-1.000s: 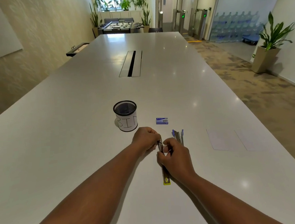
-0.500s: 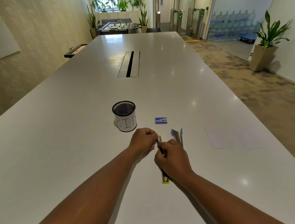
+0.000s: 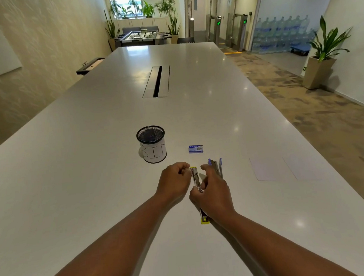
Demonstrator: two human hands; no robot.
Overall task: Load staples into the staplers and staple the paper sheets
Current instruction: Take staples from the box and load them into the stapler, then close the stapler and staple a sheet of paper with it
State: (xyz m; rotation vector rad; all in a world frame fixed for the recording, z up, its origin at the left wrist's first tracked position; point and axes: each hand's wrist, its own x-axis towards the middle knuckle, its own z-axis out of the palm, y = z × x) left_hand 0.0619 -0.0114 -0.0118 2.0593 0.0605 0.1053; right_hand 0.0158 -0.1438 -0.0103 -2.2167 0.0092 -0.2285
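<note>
Table: stapler now laid open.

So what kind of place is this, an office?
Most likely an office meeting area: a long white conference table with a cable slot, access turnstiles by the exit, and stacked water bottles behind glass. A foosball table suggests a break space.

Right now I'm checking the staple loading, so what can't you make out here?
Head view only:
- Whether staples sit in the yellow stapler: channel too small.
- Its middle: hidden under the right hand.
- What the left hand pinches: fingers curl over it.
- Blue stapler: partly behind the right hand.
- Staple box print: too small.
</note>
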